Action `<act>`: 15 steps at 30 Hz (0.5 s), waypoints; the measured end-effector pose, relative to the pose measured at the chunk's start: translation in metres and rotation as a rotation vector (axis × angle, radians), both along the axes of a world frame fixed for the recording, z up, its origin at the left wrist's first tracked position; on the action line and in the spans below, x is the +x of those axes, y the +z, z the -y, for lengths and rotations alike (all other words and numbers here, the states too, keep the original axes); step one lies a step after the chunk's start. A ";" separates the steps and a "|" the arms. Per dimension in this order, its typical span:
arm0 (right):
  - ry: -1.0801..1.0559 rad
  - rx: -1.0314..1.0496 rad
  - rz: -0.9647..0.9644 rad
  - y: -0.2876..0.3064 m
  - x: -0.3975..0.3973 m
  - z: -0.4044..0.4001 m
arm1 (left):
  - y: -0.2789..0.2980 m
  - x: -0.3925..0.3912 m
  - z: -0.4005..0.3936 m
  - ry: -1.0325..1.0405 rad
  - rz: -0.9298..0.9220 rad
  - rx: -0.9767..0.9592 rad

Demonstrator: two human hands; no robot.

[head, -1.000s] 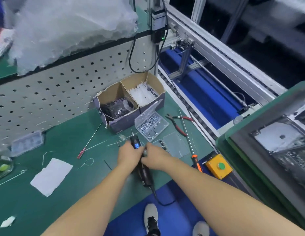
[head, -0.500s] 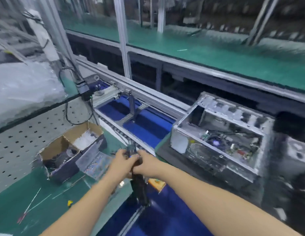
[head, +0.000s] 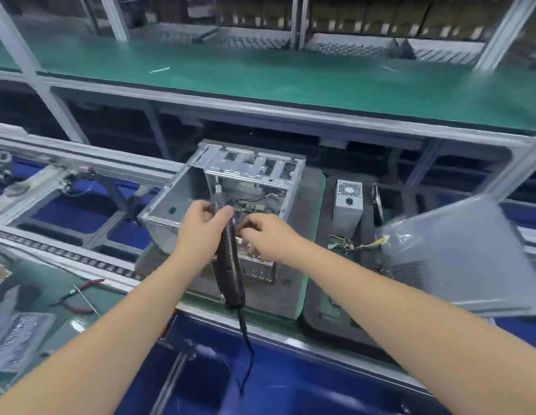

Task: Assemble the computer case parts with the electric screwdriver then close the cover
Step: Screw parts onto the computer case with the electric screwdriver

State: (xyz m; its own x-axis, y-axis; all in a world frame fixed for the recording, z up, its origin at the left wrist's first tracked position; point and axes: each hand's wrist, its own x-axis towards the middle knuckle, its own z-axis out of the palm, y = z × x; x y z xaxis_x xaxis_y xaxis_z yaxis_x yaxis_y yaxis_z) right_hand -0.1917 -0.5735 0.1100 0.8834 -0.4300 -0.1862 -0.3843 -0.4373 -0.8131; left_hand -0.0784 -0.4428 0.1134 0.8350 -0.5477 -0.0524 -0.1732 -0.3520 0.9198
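The computer case [head: 224,199] lies open on a grey pallet [head: 313,187] at the middle of the conveyor line, its open side up and its metal drive cage at the far end. Wiring and a board show inside it. The left hand [head: 202,227] grips the upper body of the black electric screwdriver [head: 230,265], whose tip points down into the case near the far wall, while its cord hangs toward the near edge. The right hand [head: 268,235] sits just right of the tool over the case's interior, fingers curled; whether they pinch anything cannot be told. To the right, a grey power supply [head: 348,202] stands on a second pallet with loose cables beside it, and the grey side cover [head: 458,259] leans tilted at the far right. Red-handled pliers [head: 78,296] lie on the green counter [head: 111,301] at near left.
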 end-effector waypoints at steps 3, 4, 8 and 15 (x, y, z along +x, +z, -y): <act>-0.130 -0.099 0.004 -0.008 -0.028 0.030 | 0.003 -0.019 0.030 -0.109 -0.024 0.034; -0.184 -0.120 0.009 -0.011 -0.038 0.040 | 0.002 -0.024 0.039 -0.151 -0.038 0.036; -0.404 -0.314 -0.097 -0.032 -0.082 0.085 | -0.011 -0.042 0.069 -0.410 -0.152 0.033; -0.430 -0.421 -0.465 -0.081 -0.148 0.117 | -0.038 -0.071 0.113 -0.645 -0.083 0.036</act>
State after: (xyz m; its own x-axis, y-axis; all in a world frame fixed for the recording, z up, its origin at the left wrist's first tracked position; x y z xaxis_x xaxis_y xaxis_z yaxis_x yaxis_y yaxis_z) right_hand -0.3400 -0.6902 0.0290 0.4920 -0.8361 -0.2425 -0.8536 -0.4086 -0.3231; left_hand -0.1492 -0.5556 0.0754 0.3317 -0.9343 -0.1304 -0.2889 -0.2321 0.9288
